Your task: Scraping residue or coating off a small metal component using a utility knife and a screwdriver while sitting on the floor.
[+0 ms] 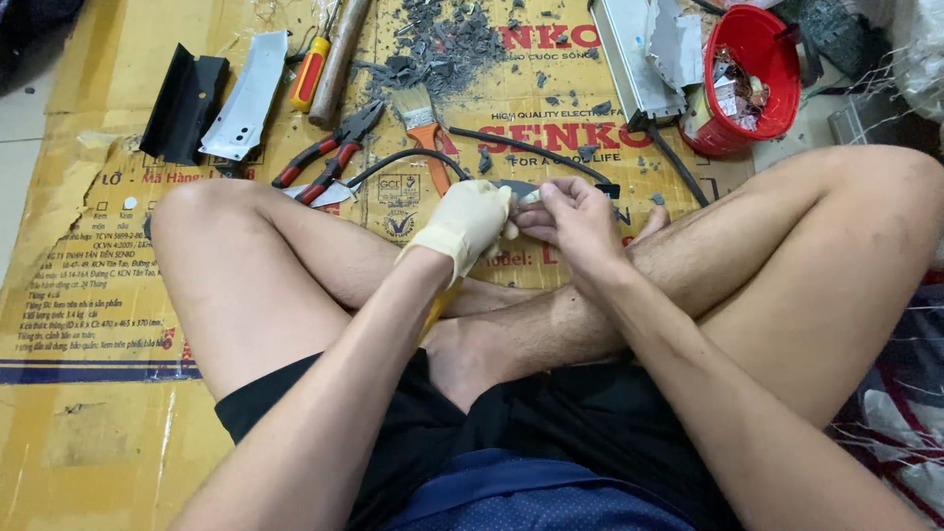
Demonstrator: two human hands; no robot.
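My left hand (468,222) wears a pale rubber glove and is closed, its fingertips meeting those of my bare right hand (575,218). Between the two hands I pinch a small dark grey curved piece (518,189) with a pale tip. Both hands hover above my crossed legs, over the cardboard sheet (98,295). A yellow tool handle (440,305) shows under my left wrist; which hand, if any, holds it I cannot tell.
Red-handled pliers (329,155), an orange-handled paintbrush (425,123), a yellow screwdriver (309,71) and a wooden handle (339,59) lie ahead. Grey debris (442,44) is heaped beyond. A black cable (531,149), metal brackets (246,96), a black piece (185,103) and a red bucket (752,84) surround.
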